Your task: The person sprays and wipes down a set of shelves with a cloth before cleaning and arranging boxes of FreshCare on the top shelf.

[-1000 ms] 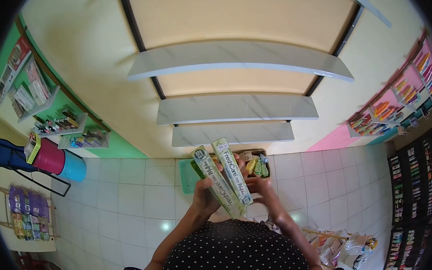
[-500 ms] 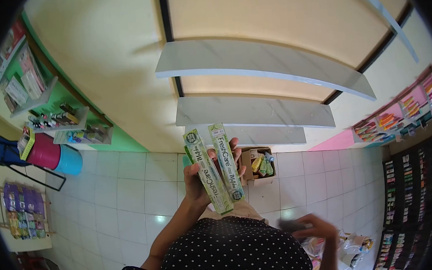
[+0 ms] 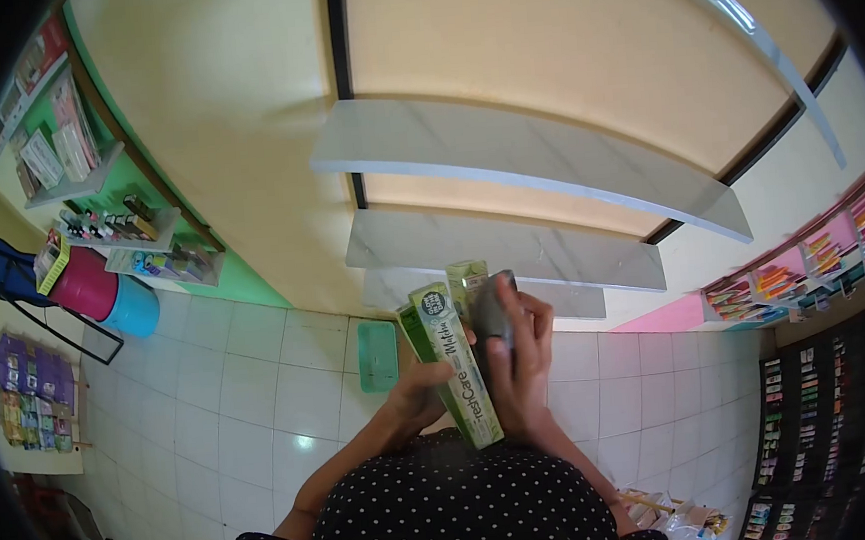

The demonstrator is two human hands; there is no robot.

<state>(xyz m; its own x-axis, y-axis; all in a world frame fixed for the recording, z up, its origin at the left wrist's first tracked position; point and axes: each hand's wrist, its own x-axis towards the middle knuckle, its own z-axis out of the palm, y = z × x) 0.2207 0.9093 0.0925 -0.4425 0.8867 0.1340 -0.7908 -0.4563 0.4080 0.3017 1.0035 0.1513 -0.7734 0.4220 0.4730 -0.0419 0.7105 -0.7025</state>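
Closest to me, I see the black top with white dots (image 3: 459, 509), and both forearms reach out past it. My left hand (image 3: 413, 397) has the front box (image 3: 452, 369), a green-and-white carton lettered FreshCare Matcha. It tilts, upper end leaning left, its lower end just by the top. The left thumb lies on the carton's edge; the other left fingers are mostly hidden behind it, so I can't tell how far they curl.

Right beside it, my right hand (image 3: 527, 354) is up, its fingers bent around a dark grey object (image 3: 493, 316) that I can't make out; it's blurred. A second box (image 3: 466, 276) pokes up behind the front one, its lower part covered by that object and the right hand. I can't tell exactly what's supporting it.

Looking beyond, down on the white tiled floor (image 3: 300, 390), there's a green tray (image 3: 378, 359) left of the boxes, well apart from my hands. Wrapped goods (image 3: 676, 526) sit over at lower right. Farther left I've got a pink bucket (image 3: 84, 284) and a blue bucket (image 3: 132, 307) touching. Ahead, marbled shelves (image 3: 536, 167) run across the cream wall (image 3: 213, 145). Off to the right, a black rack (image 3: 833, 402) holds rows of small items.
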